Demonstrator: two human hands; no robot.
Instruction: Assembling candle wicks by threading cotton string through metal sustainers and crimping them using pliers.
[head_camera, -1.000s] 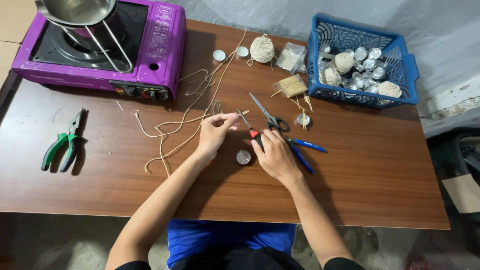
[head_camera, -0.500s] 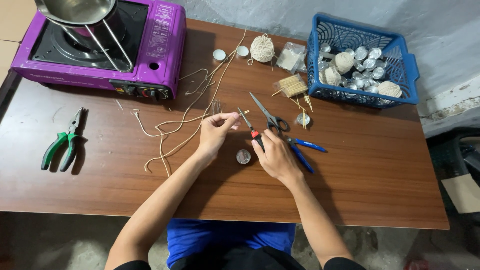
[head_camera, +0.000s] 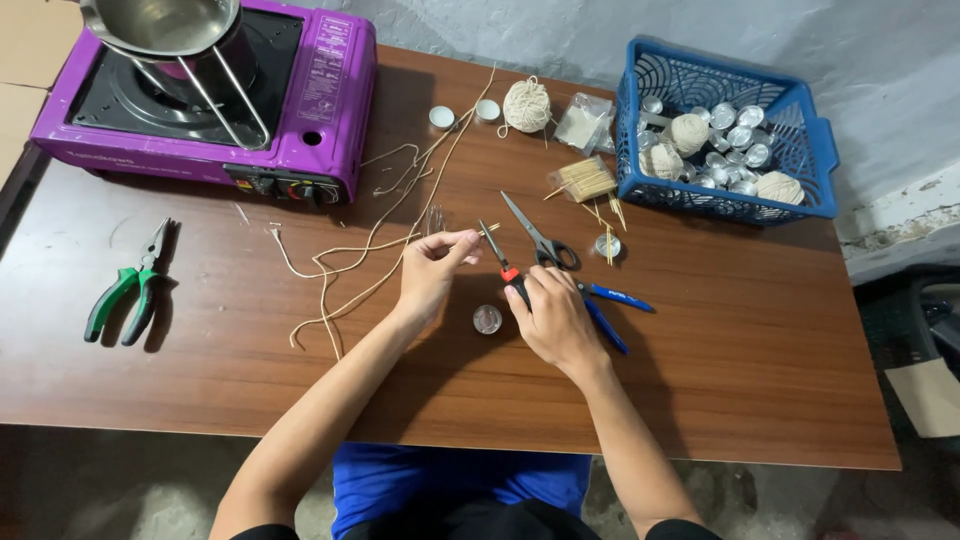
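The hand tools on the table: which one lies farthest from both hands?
The green-handled pliers. They lie alone near the table's left edge, below the purple stove, while the scissors and the blue-handled tool lie beside the right hand.

A dark brown wooden surface (head_camera: 760, 400) carries a purple portable gas stove (head_camera: 320, 100) at its far left corner and a blue plastic basket (head_camera: 800, 100) at the far right corner. Green-handled pliers (head_camera: 128, 290) lie near the left edge. Loose tan string (head_camera: 350, 250), black-handled scissors (head_camera: 540, 240), a small metal cup (head_camera: 487, 319), blue-handled pliers (head_camera: 605, 310) and a string ball (head_camera: 526, 104) lie mid-surface.
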